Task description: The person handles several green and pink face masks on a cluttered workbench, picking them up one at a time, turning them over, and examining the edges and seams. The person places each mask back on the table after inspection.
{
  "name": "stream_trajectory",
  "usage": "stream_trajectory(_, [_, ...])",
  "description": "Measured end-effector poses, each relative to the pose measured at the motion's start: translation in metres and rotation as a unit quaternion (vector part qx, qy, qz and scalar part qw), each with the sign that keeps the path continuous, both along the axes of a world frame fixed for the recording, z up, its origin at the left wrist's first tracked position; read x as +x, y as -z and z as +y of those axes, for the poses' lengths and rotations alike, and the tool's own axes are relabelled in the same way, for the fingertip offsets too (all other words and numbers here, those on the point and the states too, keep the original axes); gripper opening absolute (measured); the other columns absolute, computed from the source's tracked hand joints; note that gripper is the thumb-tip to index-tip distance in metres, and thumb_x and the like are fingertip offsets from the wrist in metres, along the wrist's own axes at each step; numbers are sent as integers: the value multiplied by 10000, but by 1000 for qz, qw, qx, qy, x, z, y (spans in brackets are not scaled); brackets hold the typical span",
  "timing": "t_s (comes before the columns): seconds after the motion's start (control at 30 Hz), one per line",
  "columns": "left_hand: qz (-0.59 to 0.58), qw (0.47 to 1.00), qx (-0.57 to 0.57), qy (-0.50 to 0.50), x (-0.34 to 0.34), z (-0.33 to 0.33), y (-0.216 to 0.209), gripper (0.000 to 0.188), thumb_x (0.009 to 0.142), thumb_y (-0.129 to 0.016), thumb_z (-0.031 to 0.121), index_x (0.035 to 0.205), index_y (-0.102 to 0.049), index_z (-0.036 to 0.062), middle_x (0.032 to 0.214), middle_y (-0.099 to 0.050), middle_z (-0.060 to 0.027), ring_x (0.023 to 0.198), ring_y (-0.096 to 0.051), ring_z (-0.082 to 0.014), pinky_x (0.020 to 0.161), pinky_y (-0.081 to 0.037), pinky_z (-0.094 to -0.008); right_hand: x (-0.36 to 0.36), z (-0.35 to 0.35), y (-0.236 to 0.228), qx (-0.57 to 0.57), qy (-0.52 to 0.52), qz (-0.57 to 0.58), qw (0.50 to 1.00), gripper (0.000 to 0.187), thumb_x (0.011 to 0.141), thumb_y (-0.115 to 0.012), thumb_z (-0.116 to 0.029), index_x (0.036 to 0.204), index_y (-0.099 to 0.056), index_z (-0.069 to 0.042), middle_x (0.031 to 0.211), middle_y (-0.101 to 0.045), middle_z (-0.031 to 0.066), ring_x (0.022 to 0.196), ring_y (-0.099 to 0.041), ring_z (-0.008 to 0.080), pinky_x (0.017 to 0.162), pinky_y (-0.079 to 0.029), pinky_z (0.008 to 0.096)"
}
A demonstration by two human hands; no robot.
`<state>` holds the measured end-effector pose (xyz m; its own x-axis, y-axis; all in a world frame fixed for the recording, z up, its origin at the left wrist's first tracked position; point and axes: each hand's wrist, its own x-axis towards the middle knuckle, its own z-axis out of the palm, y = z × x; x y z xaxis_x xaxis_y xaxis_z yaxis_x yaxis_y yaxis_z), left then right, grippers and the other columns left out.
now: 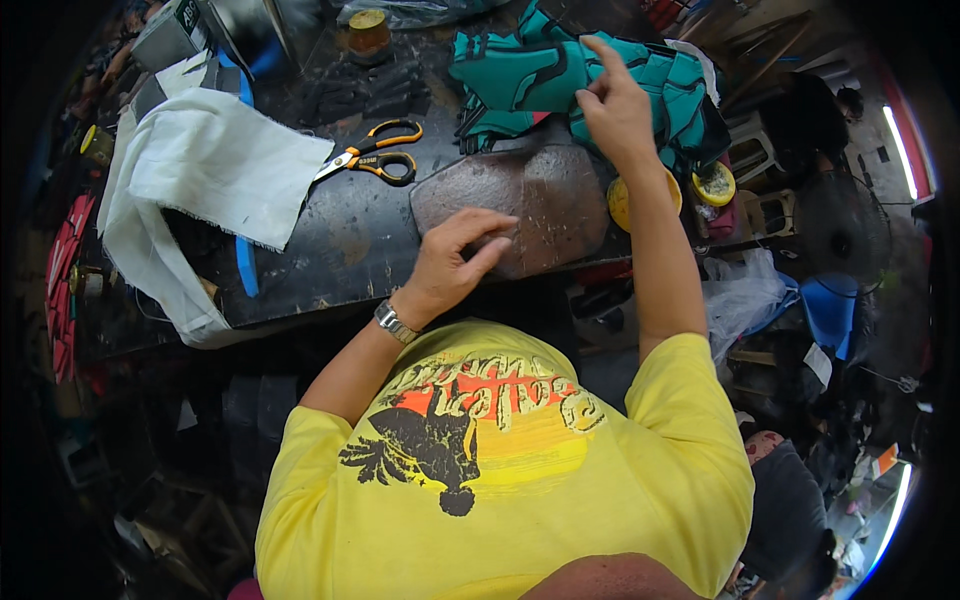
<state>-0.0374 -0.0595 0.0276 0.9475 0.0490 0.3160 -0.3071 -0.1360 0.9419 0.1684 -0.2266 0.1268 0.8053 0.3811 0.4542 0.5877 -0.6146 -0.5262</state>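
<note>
While the right hand (612,105) reaches out to the far right of the work surface (335,250), it lies over the teal fabric pieces with black trim (530,78), which are heaped there beyond the brown slab (565,200). Its forefinger is stretched forward and its thumb stands apart, with a gap between the 2; the other fingers are tucked out of sight, so I cannot tell whether they grip a piece. The left hand (455,262), with a metal-banded wristwatch (396,322) at its wrist, is loosely curled over the near left part of the slab, thumb and forefinger parted and nothing visible between them; whether it touches the slab is unclear. The step in hand looks like handling the heap, perhaps separating out 1 piece. A neat next move would call for the right thumb and forefinger to close on a single layer without dragging its neighbours, as the pieces overlap and their black edging could catch. The orange-and-black-handled scissors (395,150) lie left of the heap, blades toward the white cloth (215,165), well clear of the right hand.
</note>
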Motion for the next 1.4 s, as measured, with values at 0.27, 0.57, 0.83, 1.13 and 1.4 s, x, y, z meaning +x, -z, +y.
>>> stream_trajectory(0.27, [-11,934,-357,-17,23,-30,-19,418,895,-730,96,1282,-600,3,1152,-664,-61,1037,-634,-156,925,-502,-299,-112,0,-7,286,-159,228,917,723,820,-635,71,1485,-425,-120,734,-564,-19,683,-505,44,660,-422,191])
stream_trajectory(0.57, [-40,884,-465,13,19,-12,-38,361,940,-678,83,1282,-585,15,1185,-669,-74,1097,-635,-169,967,-505,-319,-69,-110,2,79,8,80,994,441,1039,-535,-362,1048,-741,27,1031,-673,86,1005,-599,166,897,-442,271])
stream_trajectory(0.83, [20,882,-467,63,17,-11,-52,314,1013,-567,158,1306,-562,47,1258,-658,-83,1163,-642,-222,999,-522,-402,-22,-160,36,-419,113,-6,901,429,989,-520,-491,1058,-773,-151,1182,-653,179,1211,-541,375,973,-456,463])
stream_trajectory(1.13, [106,854,-503,74,28,-45,-42,309,971,-611,90,1273,-563,45,1214,-667,-84,1088,-664,-201,929,-545,-369,-87,-151,30,-247,177,-153,940,293,922,-651,-298,1030,-733,-38,1147,-645,191,1108,-586,354,963,-448,451])
stream_trajectory(1.4, [105,879,-459,77,36,-63,-46,285,971,-634,120,1242,-585,46,1201,-667,-79,1075,-666,-196,898,-557,-369,-144,-98,7,171,-91,33,980,344,929,-660,-377,1154,-741,-130,1331,-564,145,1235,-502,311,1056,-346,450])
